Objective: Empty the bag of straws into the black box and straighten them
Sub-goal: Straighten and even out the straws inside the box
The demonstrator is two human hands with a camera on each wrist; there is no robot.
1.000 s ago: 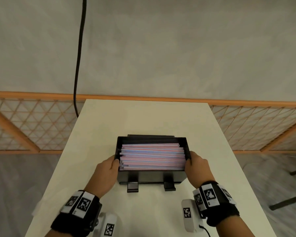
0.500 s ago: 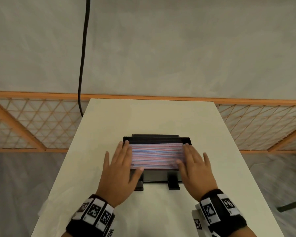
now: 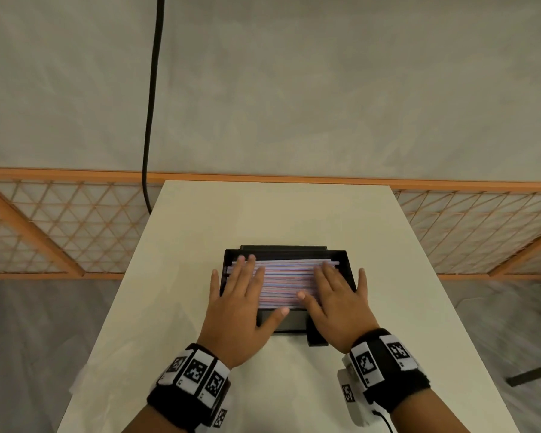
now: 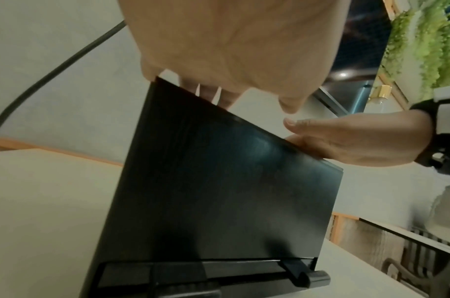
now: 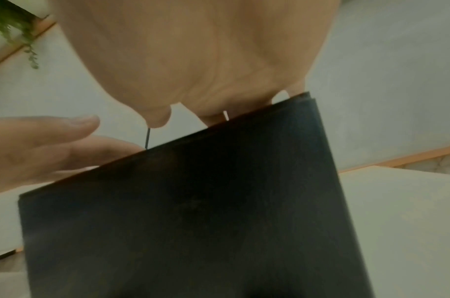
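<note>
flatly, both hands, left hand (image 3: 236,303) and right hand (image 3: 336,303), press straws (image 3: 286,279) inside black box (image 3: 345,260).

White table (image 3: 200,232), far edge against the wall. Black box (image 3: 286,321) sits on it near the middle, two small black feet at its near side resting on the tabletop. Crumpled clear plastic (image 3: 82,378) at the table's near-left edge.

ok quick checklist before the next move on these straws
1. Straws in the box: ok, all lie inside.
2. Straws parallel: ok mostly; a few ends at the far left jut unevenly.
3. Left hand flat on the straws: ok, fingers straight.
4. Right hand flat on the straws: ok.
5. Box level on the table: ok.
6. Bag out of the way: cannot tell, not clearly in view.
</note>
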